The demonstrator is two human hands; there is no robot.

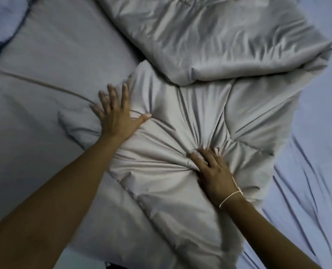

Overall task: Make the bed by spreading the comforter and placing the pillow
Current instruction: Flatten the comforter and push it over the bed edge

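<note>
Grey comforter (180,117): soft, puffy, light, bunches easily. Left hand (118,115) flat, fingers splayed; right hand (211,167) fingers clenched on a fold. Grab edges.

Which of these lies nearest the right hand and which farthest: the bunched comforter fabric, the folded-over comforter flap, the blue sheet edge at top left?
From the right hand:
1. Bunched comforter fabric, gripped in its fingers.
2. Folded-over comforter flap, beyond it, upper middle.
3. Blue sheet edge, far top left corner.
</note>
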